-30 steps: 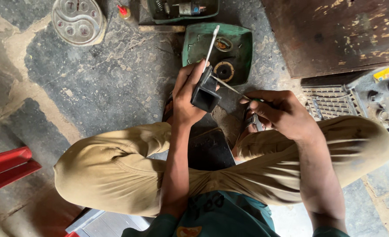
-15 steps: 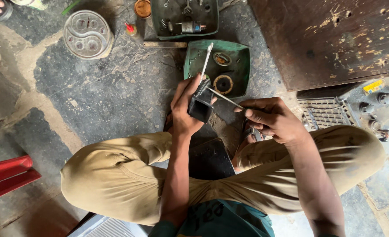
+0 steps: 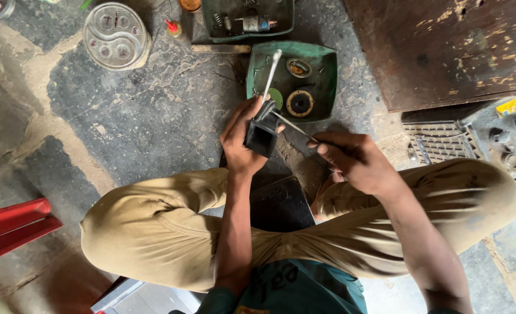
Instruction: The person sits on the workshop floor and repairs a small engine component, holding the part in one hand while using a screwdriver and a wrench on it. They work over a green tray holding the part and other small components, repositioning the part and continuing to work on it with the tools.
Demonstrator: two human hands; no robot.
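Black and boxy, the small hollow housing sits in my left hand, fingers wrapped around its side, held above my crossed legs over the stone floor. A white stick rises from its top edge. My right hand pinches a thin metal rod between thumb and fingertips, and the rod's tip meets the housing's upper corner. Just beyond lies a green tray with round parts inside. A second tray lies farther off, and a round grey dial plate sits well to the left.
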